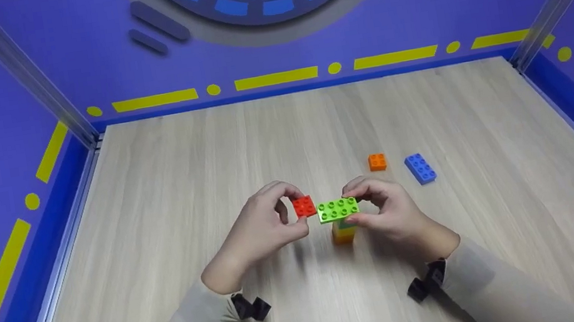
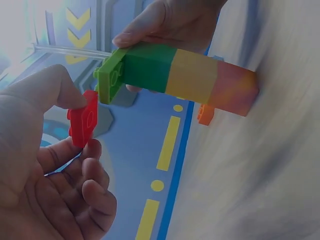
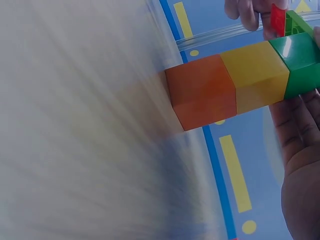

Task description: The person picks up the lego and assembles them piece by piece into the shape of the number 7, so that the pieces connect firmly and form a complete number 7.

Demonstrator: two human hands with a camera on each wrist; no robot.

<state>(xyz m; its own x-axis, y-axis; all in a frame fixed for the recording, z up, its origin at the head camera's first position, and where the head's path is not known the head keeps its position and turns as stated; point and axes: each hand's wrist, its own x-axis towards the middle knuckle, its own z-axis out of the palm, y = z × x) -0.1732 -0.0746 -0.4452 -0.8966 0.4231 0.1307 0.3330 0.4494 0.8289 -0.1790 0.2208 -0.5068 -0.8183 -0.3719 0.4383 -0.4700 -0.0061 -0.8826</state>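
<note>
My left hand [image 1: 263, 229] pinches a small red toy brick [image 1: 303, 207] between thumb and fingertips. Just right of it, a flat lime green brick [image 1: 337, 209] tops a small tower, overhanging it to the left. The right hand [image 1: 395, 210] grips the lime brick's right end with thumb and fingers. Below that brick, the left wrist view shows a dark green brick [image 2: 150, 67], a yellow brick [image 2: 192, 75] and an orange brick [image 2: 234, 88] stacked down to the table. In that view a narrow gap separates the red brick from the lime one.
Behind the right hand on the wooden table [image 1: 181, 164] lie a small orange brick [image 1: 377, 162] and a longer blue brick [image 1: 420, 168]. Blue-purple panels [image 1: 272, 56] with yellow markings wall the table at the back and sides.
</note>
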